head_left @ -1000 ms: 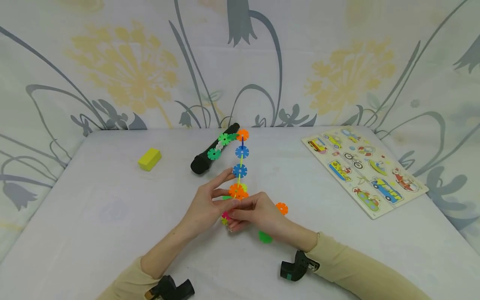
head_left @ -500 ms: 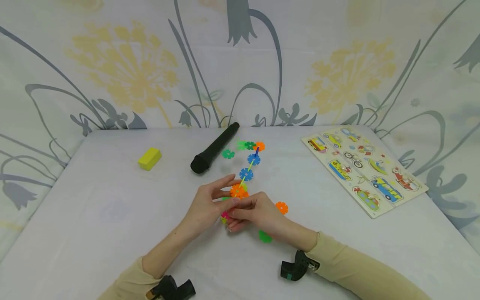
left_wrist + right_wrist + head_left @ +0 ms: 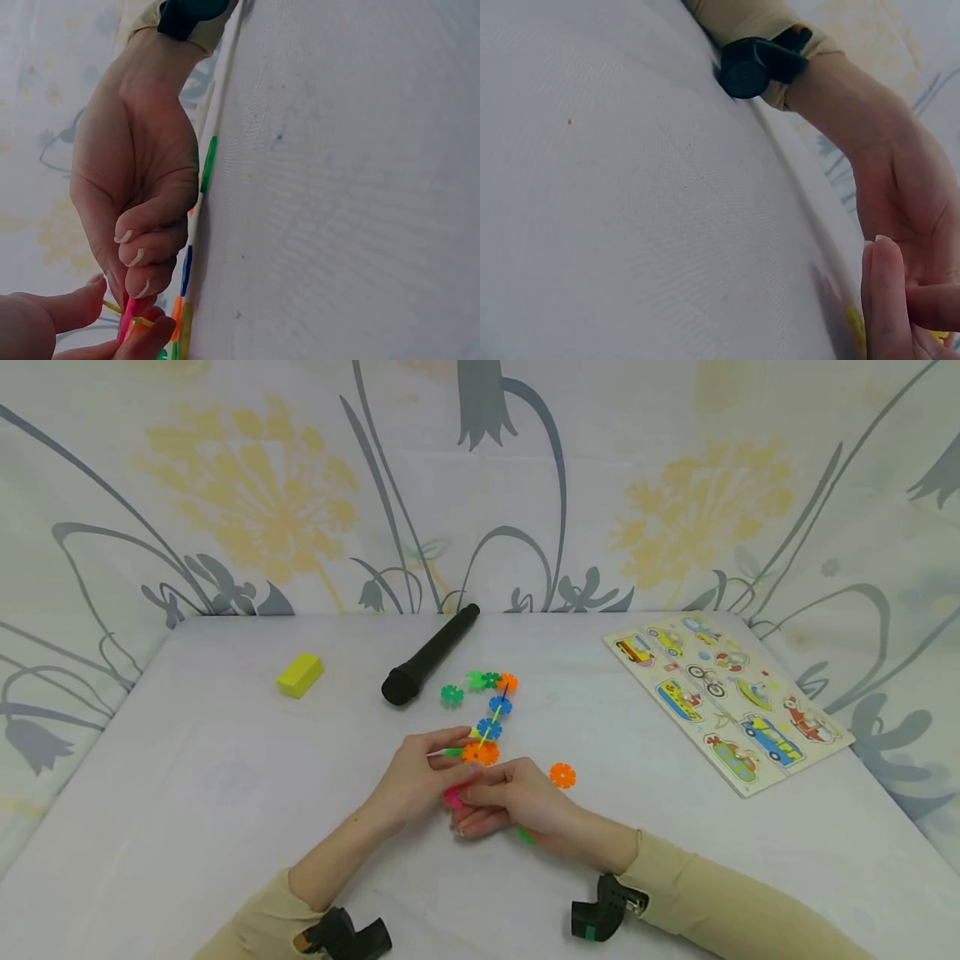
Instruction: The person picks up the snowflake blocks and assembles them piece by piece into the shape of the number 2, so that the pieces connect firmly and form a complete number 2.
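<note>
Chain of notched discs (image 3: 489,728) is judged light, stiff, liable to unslot; best held beside joints. Near pink disc (image 3: 453,798), it is pinched by left hand (image 3: 416,781) and right hand (image 3: 536,806).

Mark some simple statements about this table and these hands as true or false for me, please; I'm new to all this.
1. A yellow block lies to the right of the black microphone in the head view. False: it lies to the left of it.
2. The left hand and right hand meet around a small pink piece. True.
3. The picture board lies underneath the microphone. False: the two are apart, with the board at the table's right side.
4. An orange piece lies loose on the table, apart from the joined blue discs. True.
5. Both sleeves are bright red. False: they are beige.
</note>
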### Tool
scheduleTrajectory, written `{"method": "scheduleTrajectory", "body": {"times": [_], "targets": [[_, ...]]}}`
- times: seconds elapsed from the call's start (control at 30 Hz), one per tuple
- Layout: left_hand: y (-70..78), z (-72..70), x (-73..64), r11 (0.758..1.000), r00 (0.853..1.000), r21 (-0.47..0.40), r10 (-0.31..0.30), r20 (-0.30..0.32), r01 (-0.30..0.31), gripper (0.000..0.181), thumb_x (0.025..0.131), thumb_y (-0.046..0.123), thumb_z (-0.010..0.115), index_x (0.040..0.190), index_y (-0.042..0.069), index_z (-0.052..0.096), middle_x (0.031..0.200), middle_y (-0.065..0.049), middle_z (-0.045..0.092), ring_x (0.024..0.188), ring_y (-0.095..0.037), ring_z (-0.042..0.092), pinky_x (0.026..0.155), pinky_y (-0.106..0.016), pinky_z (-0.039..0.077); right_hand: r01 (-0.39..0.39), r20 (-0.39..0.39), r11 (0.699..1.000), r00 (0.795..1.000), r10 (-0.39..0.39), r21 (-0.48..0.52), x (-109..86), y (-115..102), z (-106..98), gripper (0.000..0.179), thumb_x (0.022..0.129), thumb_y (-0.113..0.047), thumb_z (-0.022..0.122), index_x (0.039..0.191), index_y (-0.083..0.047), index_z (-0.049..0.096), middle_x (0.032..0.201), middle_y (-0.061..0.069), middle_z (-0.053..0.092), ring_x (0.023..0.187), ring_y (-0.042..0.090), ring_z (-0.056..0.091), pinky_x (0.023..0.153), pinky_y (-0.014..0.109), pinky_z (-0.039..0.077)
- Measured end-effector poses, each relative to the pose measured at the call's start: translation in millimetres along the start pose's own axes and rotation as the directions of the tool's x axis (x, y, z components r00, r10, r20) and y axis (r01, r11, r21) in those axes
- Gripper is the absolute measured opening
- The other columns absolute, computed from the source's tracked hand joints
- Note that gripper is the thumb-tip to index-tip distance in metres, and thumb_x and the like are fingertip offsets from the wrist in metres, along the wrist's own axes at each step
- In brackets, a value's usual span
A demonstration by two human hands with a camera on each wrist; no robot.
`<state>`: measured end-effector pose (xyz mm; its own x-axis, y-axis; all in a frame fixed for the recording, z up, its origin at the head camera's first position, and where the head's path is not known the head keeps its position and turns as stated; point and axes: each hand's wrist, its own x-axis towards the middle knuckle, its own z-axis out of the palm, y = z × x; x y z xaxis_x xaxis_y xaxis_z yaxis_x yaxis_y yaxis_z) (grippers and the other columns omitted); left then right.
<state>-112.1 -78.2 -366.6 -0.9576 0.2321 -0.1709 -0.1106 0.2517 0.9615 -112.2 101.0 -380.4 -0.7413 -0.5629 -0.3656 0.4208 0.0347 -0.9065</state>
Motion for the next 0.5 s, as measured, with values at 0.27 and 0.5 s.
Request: {"method": "scheduleTrajectory", "body": {"times": [0.27, 0.5], "targets": [[-0.5, -0.2, -0.4, 0.998, 1.000, 0.052, -0.019, 0.015, 0.018, 0.042, 0.094, 0.018, 0.071, 0.131, 0.000, 0.064, 0.120, -0.015, 0.070, 0.105, -0.024, 0.072, 0.087, -0.032, 0.057, -0.003, 0.001, 1.000, 1.000, 0.003, 0.015, -1.3, -0.5, 0.8, 0.027, 0.095, -0.005, 0.061, 0.112, 0.016, 0.066, 0.087, 0.016, 0.075, 0.077, 0.020, 0.075, 0.077, 0.036, 0.061], [-1.7, -2.8, 1.6, 0.999, 0.999, 0.050, 0.019, 0.037, -0.021, 0.042, 0.095, 0.016, 0.069, 0.133, 0.000, 0.063, 0.108, -0.012, 0.069, 0.087, -0.017, 0.072, 0.072, -0.022, 0.054, 0.002, -0.025, 0.999, 1.000, -0.001, 0.045, -2.8, -1.3, 2.8, 0.028, 0.096, -0.005, 0.060, 0.113, 0.017, 0.065, 0.083, 0.014, 0.075, 0.075, 0.019, 0.075, 0.077, 0.036, 0.061]]}}
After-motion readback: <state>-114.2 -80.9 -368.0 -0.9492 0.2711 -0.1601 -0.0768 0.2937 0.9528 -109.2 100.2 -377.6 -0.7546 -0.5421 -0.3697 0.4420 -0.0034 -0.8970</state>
